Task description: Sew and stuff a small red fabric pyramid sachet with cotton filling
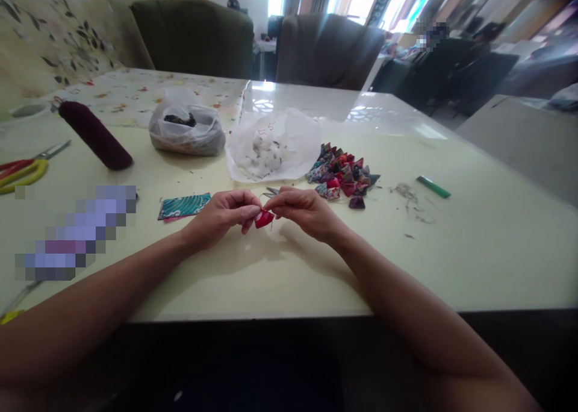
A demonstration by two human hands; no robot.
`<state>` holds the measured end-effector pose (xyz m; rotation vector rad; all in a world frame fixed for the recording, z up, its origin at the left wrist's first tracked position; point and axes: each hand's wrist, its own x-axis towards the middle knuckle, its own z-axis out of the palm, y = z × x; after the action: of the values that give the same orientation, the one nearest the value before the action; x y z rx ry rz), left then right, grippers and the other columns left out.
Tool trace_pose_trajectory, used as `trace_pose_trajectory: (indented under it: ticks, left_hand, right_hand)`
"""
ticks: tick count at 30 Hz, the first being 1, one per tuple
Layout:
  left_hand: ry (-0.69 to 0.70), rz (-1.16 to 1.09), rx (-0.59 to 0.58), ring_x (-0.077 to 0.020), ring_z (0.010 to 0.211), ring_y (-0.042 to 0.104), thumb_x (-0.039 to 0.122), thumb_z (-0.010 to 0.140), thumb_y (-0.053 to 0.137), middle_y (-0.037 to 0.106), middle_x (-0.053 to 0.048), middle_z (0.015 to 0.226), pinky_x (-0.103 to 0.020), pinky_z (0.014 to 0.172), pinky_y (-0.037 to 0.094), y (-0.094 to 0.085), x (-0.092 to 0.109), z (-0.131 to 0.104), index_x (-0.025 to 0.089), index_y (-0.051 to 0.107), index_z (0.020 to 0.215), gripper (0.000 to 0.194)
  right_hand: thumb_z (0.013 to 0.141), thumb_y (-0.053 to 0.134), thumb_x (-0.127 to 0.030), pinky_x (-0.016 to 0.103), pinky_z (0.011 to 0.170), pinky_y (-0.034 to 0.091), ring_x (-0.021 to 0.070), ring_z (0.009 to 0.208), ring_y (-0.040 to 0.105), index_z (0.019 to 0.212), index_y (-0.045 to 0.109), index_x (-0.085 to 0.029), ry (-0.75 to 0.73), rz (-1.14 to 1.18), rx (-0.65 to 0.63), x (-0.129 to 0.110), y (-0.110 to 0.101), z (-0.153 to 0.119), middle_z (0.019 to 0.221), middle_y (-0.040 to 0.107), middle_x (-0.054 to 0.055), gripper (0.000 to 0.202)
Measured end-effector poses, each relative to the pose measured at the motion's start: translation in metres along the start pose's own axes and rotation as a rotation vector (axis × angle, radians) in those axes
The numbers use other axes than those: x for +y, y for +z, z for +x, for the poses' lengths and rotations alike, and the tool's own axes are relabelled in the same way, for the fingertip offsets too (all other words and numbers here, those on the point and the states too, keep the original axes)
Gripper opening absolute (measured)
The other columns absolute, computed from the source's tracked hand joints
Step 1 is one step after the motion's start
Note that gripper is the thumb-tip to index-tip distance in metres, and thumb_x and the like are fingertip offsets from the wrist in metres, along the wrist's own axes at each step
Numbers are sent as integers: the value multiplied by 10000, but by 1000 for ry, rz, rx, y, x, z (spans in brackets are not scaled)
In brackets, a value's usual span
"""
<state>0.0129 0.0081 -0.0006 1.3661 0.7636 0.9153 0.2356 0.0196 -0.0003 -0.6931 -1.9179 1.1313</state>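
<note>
Between the thumb and fingers of my left hand (226, 213) is a small red fabric piece (264, 218) with pale spots, raised a little above the table. My right hand (304, 210) is closed in a pinch at the piece's upper right edge. What its fingertips grip is too small to make out. A short thread end seems to hang below the piece. Just behind my right fingers show the metal tips of a small pair of scissors (272, 191). A teal wave-patterned fabric stack (185, 206) lies beside my left wrist.
Small stuffed fabric triangles (343, 171) are heaped beyond my right hand. White stuffing (264, 156) lies on a plastic sheet, beside a filled plastic bag (187, 126). Scissors (27, 171) and a dark maroon cylinder (94, 135) lie left; a green utility knife (433, 187) and thread scraps (410, 201) right.
</note>
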Motion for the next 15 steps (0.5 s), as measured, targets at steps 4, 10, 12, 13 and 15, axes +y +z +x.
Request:
trace_pose_trajectory:
  ticks: [4,10,12,13,15]
  left_hand:
    - [-2,4,-15,-80,545,535,306,804,783,663,-17,672,-195,536,461,-1,0,0,139,717,821,180]
    - [4,10,-49,-81,551,540,303,820,771,673,-22,693,-200,549,463,-2,0,0,137,708,824,178]
    - [4,23,-56,-81,550,540,303,825,765,671,-17,690,-201,552,463,-2,-1,0,140,702,828,175]
    - [1,31,-59,-82,552,542,305,828,762,672,-15,693,-201,555,463,-1,-2,0,142,699,831,175]
    - [-10,46,-62,-82,554,543,311,832,755,675,-12,699,-201,558,463,0,-2,-1,145,693,832,177]
  right_hand:
    - [910,682,-302,256,751,508,108,765,605,935,780,-204,20,35,-1,0,1,0,834,658,13,141]
    - [890,699,-324,254,737,519,115,777,622,901,762,-193,62,119,-4,1,3,1,853,675,18,146]
    - [883,705,-321,264,757,519,123,789,634,878,737,-181,93,135,-6,1,4,0,840,682,17,143]
    - [881,707,-321,271,768,519,129,796,641,865,721,-174,109,149,-12,1,6,0,833,687,19,148]
    - [881,707,-326,286,783,521,144,812,655,846,692,-161,136,179,-29,0,9,-1,829,699,29,169]
